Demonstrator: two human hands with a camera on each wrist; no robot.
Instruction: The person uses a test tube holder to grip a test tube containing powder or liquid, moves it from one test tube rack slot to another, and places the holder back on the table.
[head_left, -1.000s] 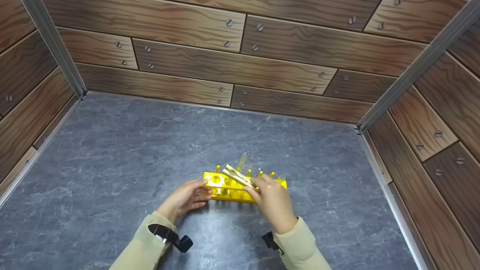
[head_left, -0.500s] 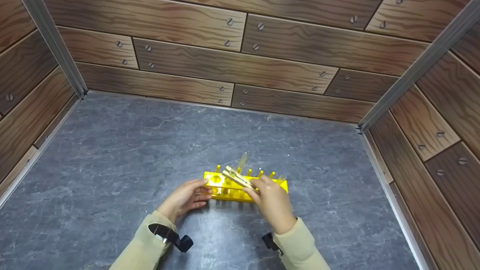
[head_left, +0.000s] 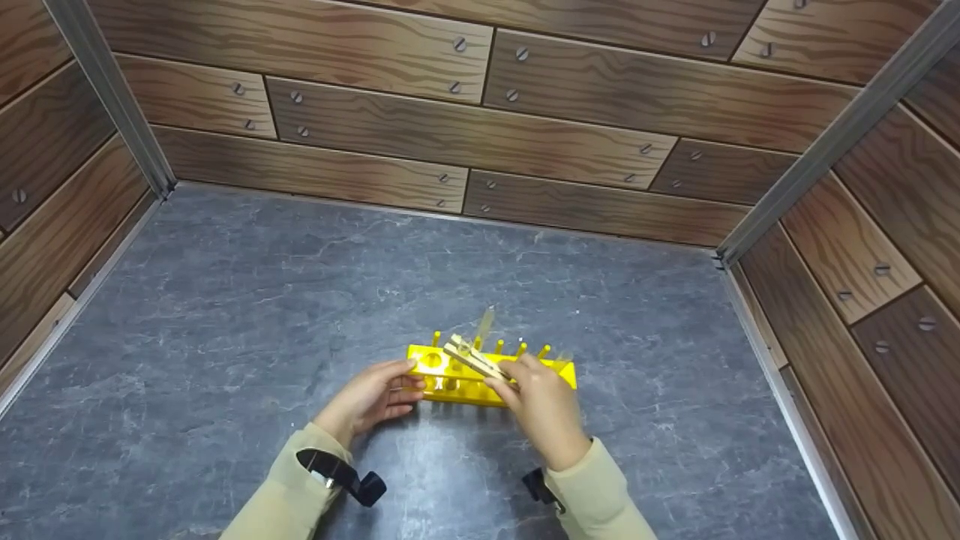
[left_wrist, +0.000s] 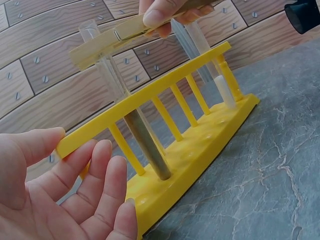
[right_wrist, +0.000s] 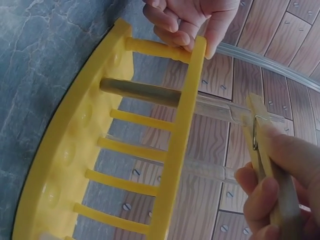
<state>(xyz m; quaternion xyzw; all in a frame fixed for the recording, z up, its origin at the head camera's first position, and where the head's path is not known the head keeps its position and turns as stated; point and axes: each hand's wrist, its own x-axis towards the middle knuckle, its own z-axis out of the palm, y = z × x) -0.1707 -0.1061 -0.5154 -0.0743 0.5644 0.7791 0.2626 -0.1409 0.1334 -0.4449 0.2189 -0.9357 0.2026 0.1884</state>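
Note:
A yellow test tube rack (head_left: 427,367) stands on the grey surface. At its left end my left hand (head_left: 371,394) pinches the top bar (left_wrist: 150,101) between thumb and index finger, the other fingers loosely bent beside it. My right hand (head_left: 551,409) grips a wooden test tube clamp (right_wrist: 256,131), thumb near its metal spring. The clamp's jaws are around the upper part of a glass test tube (left_wrist: 147,145). Murky brownish liquid fills that tube's lower part, and its base is down at the rack's bottom plate.
Two more tubes are in the rack: a clear one (right_wrist: 210,170) and, at the far end, one with white content (left_wrist: 223,90). Drying pegs (head_left: 436,337) rise along the back. Wood-patterned walls (head_left: 375,135) enclose the grey surface (head_left: 262,300).
The tip of the clamp has dipped very slightly toward the rack with my right hand. My left hand and the rack stay in place.

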